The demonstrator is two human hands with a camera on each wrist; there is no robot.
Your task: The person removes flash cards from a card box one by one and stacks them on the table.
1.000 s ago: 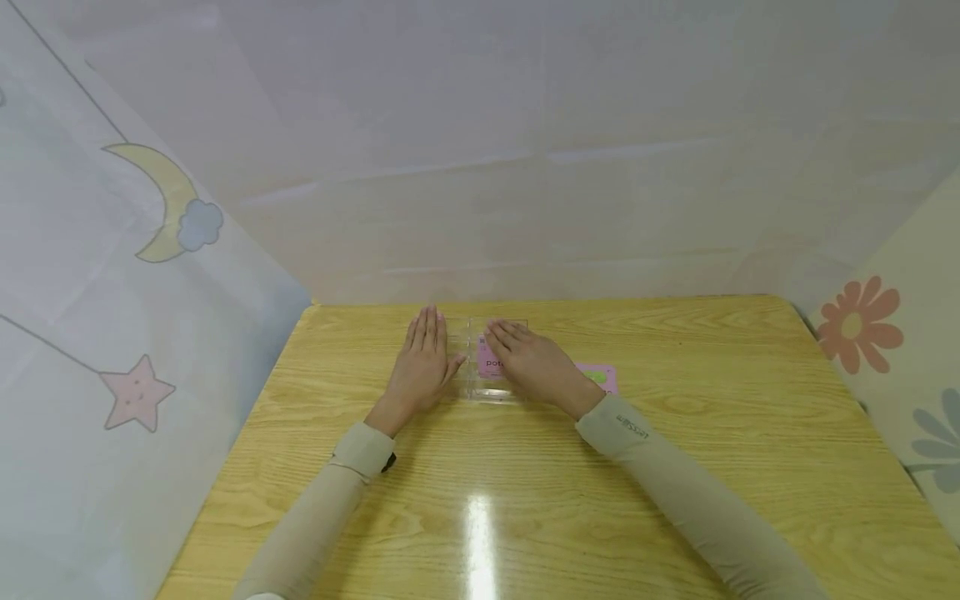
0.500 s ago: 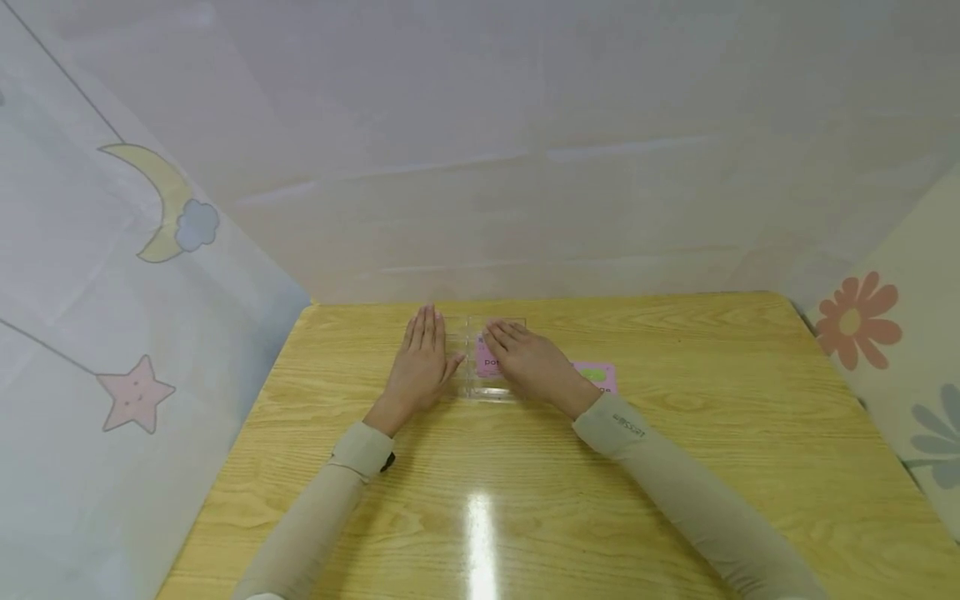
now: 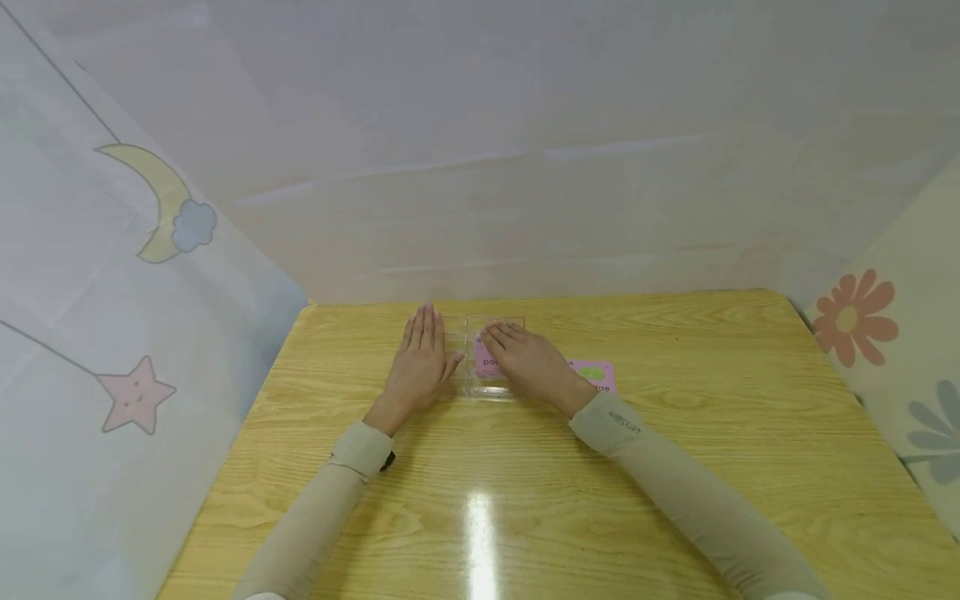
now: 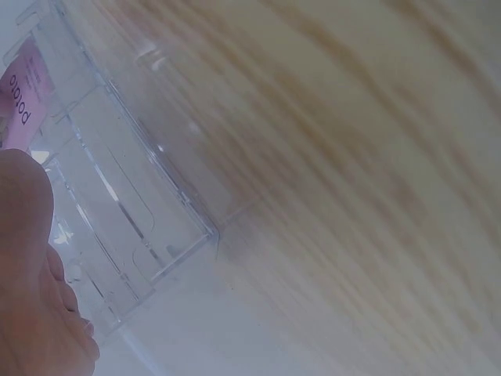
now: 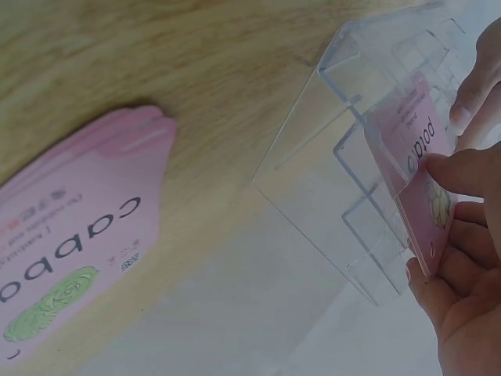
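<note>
A clear plastic holder with slots [image 3: 495,395] stands on the wooden table. Inside its right part sits a small stack of pink cards, the front one a potato card [image 5: 427,168]. My right hand [image 3: 538,368] pinches this stack, with the thumb [image 5: 462,171] on the front and fingers behind and below. Straight-fingered, my left hand [image 3: 420,365] lies along the holder's left side, thumb pointing toward the middle. Its palm side is hidden. Beside my right wrist lies a second pink stack with a cabbage card [image 5: 70,254] on top, partly covered in the head view.
The wooden table [image 3: 420,517] reaches back to a pale fabric wall [image 3: 525,208]. Side walls carry printed figures: a moon, a star [image 3: 138,395] and flowers [image 3: 855,318]. A light reflection crosses the table's front.
</note>
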